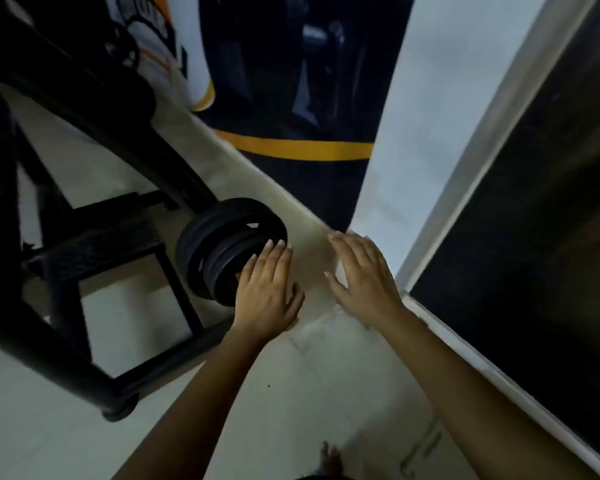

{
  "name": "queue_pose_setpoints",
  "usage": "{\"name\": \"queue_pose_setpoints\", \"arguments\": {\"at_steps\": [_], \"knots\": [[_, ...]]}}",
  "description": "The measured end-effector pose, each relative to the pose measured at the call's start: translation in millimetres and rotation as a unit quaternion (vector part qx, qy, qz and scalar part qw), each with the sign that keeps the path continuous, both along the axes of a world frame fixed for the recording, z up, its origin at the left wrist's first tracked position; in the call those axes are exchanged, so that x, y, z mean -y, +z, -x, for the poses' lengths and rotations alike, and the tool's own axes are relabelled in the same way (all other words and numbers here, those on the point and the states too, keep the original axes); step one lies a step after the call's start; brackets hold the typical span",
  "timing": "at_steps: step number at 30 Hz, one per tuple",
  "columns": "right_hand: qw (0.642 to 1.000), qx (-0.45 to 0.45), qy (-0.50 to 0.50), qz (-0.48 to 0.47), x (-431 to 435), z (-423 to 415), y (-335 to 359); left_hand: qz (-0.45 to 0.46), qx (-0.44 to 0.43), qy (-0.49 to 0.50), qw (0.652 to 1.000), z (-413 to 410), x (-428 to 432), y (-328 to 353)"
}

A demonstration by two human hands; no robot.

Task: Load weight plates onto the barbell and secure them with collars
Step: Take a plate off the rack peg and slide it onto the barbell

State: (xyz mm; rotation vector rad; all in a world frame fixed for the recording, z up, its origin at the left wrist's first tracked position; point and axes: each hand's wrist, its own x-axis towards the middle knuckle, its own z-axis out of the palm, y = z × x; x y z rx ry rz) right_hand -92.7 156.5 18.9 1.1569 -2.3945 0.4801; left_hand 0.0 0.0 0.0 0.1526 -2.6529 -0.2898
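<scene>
Plates [219, 245]: stacked, no collar seen; left hand [267, 292] flat by them, right hand [364, 282] spread, empty; risk: uncollared plates may slide off.

My view is dim and soft with motion blur. Straight edges bow from the wide lens, and the black frame [66, 237] loses detail in shadow.

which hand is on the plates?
The left hand, fingers straight against the weight plates. The right hand is spread over the floor, clear of them.
</scene>
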Motion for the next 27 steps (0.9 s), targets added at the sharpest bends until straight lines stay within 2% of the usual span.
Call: {"name": "queue_pose_setpoints", "arguments": {"at_steps": [6, 9, 17, 20, 27], "knots": [[0.988, 0.100, 0.118, -0.029, 50, 67, -26, -0.061, 0.082, 0.139, 0.985, 38, 22, -37], [0.976, 0.144, 0.154, -0.046, 77, 90, -42, -0.081, 0.094, 0.193, 0.973, 52, 40, -50], [0.935, 0.270, 0.179, -0.143, 139, 124, -76, -0.140, 0.155, 0.243, 0.947, 75, 76, -84], [0.928, 0.283, 0.185, -0.157, 151, 128, -91, -0.151, 0.147, 0.250, 0.945, 80, 82, -94], [0.942, 0.272, 0.170, -0.095, 157, 129, -101, -0.181, 0.088, 0.273, 0.941, 83, 73, -100]]}}
